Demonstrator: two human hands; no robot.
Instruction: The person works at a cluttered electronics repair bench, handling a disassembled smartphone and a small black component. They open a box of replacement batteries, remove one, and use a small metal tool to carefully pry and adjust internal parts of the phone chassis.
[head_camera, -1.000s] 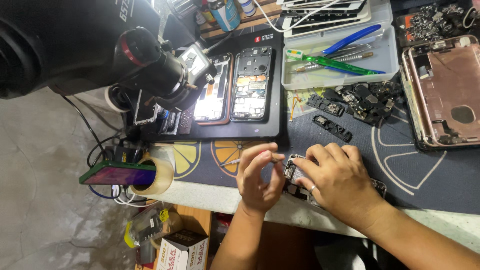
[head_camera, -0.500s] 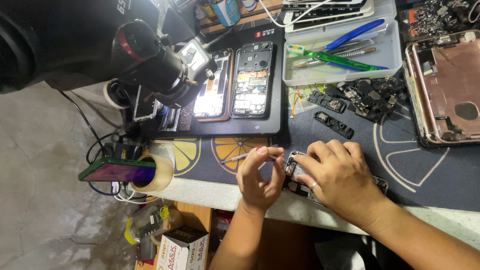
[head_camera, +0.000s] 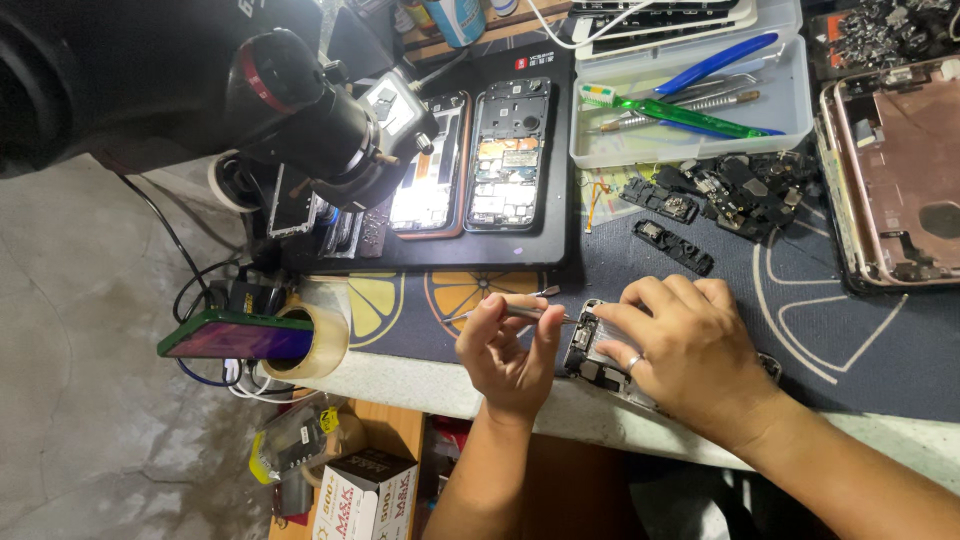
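Head view: left hand (head_camera: 508, 350) pinches tweezers (head_camera: 520, 311); right hand (head_camera: 690, 355) steadies opened phone (head_camera: 592, 350).

The right hand (head_camera: 690, 350) covers most of the opened phone (head_camera: 590, 350) beneath it, so only the phone's left end with its small parts shows, and a corner past the knuckles; the tip of the thin metal tool (head_camera: 520, 311) in the left hand (head_camera: 505, 350) is too fine to tell whether it touches the board; the pink phone housing (head_camera: 900, 170) is cut off by the right edge; the microscope (head_camera: 300, 110) runs out past the top left corner and hides part of the black mat (head_camera: 530, 250); the heap of small dark parts (head_camera: 740, 190) is too small to sort; the box (head_camera: 365, 495) is cut by the bottom edge.
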